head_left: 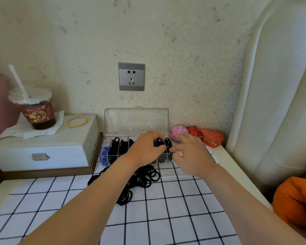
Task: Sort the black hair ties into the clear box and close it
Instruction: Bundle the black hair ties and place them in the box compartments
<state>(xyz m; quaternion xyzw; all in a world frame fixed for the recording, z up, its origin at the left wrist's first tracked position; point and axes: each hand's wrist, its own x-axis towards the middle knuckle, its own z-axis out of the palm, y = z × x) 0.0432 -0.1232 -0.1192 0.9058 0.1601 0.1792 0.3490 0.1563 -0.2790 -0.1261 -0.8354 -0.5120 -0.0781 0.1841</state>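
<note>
Clear box [136,121], lid up. Our left hand [145,147] over its right compartments, curled round black hair ties [160,142]. Our right hand [191,152] at its right end, grip we cannot tell. Loose pile [145,179] just before box.

Middle compartments of clear plastic divided box [136,119] covered by left hand [145,147]. Fingertips of it and right hand [191,152] buried in black elastic hair ties [159,142], grip unreadable. Orange fabric lump [293,200], lower right, cut by frame edge.
</note>
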